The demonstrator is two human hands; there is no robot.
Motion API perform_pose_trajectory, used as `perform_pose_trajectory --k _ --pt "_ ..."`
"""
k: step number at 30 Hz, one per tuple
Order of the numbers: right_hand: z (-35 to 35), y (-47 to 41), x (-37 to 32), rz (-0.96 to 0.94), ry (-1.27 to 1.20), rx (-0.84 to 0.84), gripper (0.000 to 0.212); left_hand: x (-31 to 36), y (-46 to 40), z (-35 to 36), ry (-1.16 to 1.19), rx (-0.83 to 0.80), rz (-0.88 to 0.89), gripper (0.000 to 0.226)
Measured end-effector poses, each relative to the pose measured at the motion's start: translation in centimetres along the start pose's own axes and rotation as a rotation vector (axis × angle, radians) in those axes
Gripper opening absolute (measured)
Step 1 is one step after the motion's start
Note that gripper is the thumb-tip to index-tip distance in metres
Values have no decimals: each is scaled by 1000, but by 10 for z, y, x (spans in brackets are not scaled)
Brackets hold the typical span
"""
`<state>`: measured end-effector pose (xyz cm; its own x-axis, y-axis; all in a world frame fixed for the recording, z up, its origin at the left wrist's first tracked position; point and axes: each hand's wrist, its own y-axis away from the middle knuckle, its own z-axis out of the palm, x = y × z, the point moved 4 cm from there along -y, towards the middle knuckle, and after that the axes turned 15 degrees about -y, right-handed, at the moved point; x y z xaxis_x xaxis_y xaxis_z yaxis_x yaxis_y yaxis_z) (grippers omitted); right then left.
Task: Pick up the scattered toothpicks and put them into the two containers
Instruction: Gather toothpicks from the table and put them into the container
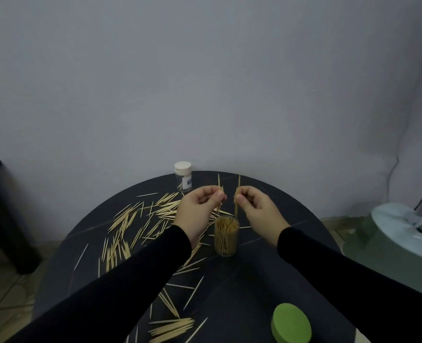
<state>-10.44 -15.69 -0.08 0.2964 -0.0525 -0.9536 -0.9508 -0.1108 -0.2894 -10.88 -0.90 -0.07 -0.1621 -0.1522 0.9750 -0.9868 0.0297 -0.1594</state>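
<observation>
Left hand (200,201) and right hand (252,201) each pinch upright thin wooden toothpicks (237,194) at frame centre; open clear toothpick-filled plastic jar (226,236) directly below, between wrists.

Open container (226,235) stands mid-tabletop (274,209), toothpicks inside. Loose toothpicks (140,224) lie left of it; capped jar (183,176) behind-left at far edge; lid (291,323) front-right of it.

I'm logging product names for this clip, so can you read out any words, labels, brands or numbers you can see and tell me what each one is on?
Label on the clear jar with the white lid: a white sticker with a small blue patch, too small and blurred to read.
Open toothpick container: no text visible.
Green lid: no text visible.
No legible text anywhere else.
</observation>
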Motion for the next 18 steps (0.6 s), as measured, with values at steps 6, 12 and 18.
perform_pose_trajectory --k 6,12,18 --pt "5 5 10 97 -50 -92 13 -5 5 12 185 -57 -84 23" --pt "3 10 13 164 47 -173 7 -21 8 10 -48 -9 -40 35" --pt "-7 8 15 165 110 -201 5 -14 7 0 -297 1 119 22"
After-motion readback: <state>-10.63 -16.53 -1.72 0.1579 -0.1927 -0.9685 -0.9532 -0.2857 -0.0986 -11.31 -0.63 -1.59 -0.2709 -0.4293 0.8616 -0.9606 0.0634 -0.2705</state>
